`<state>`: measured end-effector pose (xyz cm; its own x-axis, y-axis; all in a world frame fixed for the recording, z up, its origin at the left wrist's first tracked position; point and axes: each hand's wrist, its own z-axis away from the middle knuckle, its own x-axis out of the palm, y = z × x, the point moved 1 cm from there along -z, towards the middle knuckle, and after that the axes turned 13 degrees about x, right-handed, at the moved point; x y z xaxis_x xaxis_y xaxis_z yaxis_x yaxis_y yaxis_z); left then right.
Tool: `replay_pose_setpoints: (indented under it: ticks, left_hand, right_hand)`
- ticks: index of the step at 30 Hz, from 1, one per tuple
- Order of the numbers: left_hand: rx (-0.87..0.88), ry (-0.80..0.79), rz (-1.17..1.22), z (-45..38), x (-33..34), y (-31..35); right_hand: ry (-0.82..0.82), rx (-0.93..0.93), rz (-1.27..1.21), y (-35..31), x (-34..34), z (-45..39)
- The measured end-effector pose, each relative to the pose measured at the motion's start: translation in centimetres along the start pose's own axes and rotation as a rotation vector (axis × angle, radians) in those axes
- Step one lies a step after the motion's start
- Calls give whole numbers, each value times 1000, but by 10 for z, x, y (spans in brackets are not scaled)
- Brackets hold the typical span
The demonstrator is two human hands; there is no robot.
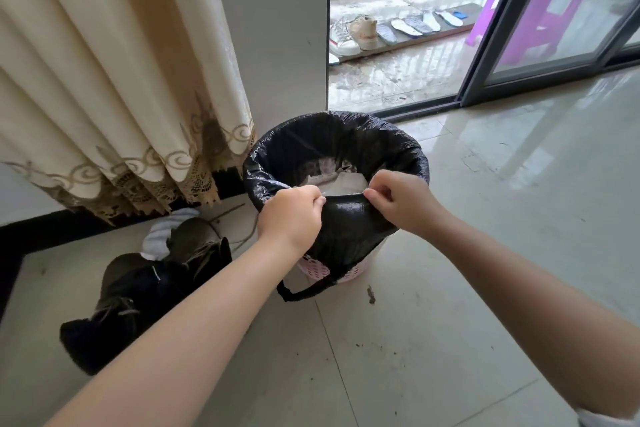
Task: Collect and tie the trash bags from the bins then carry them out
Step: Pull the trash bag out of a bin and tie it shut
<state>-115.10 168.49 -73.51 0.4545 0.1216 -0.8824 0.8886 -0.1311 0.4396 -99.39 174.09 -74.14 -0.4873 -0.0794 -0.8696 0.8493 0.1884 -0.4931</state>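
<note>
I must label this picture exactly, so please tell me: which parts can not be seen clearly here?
Head view only:
- Pink perforated plastic bin: mostly covered by the black plastic trash bag.
- Rubbish inside: only white paper shows; the rest is hidden by the bag's rim.
- Left hand and right hand: fingers curl into the bag's edge, tips hidden.
</note>
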Motion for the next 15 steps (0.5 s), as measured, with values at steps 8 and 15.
replay_pose_setpoints:
  ticks: [8, 15]
  left_hand:
    - [-394, -256, 530, -3, 1, 1]
    - [-134, -329, 80, 0, 4, 12]
  right_hand:
    - [-146, -207, 192, 34, -17, 19]
    - [-9, 96, 104, 18, -3, -2]
